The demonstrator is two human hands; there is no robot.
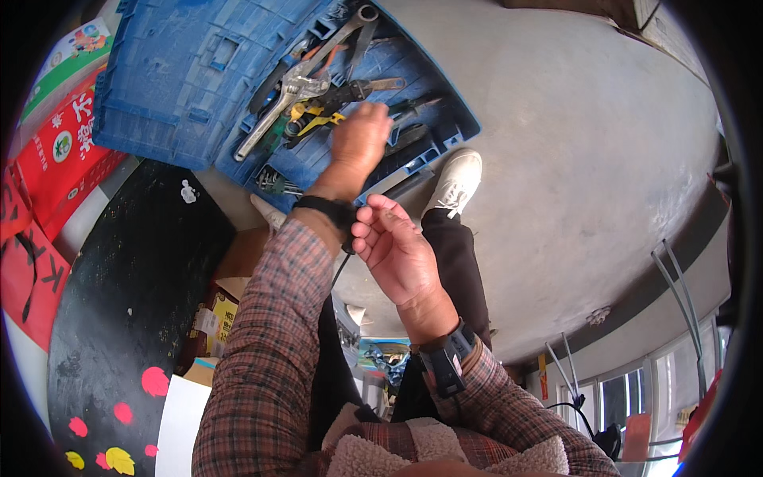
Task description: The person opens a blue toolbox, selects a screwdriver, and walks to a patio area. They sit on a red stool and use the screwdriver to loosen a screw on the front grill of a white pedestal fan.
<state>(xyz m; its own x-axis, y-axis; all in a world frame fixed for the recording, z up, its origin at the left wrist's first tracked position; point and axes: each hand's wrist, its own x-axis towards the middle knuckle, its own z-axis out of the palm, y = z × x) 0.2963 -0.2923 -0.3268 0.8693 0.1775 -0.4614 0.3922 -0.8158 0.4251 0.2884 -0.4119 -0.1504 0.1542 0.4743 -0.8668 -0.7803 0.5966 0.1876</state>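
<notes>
My left hand is over an open blue plastic toolbox, its fingers closed and bent down among the tools; whatever they grip is hidden. Around it lie a silver adjustable wrench, a long ring spanner, yellow-handled tools and a screwdriver. My right hand is turned palm up beside my left wrist, close to its black band and a dark cord. Its fingers are curled, the thumb against the index finger; anything pinched in them is too small to make out.
A black board with pink shapes and red printed cartons stand at the left. My white shoe is on the grey floor beside the toolbox. Metal rods and wooden boxes are along the edges.
</notes>
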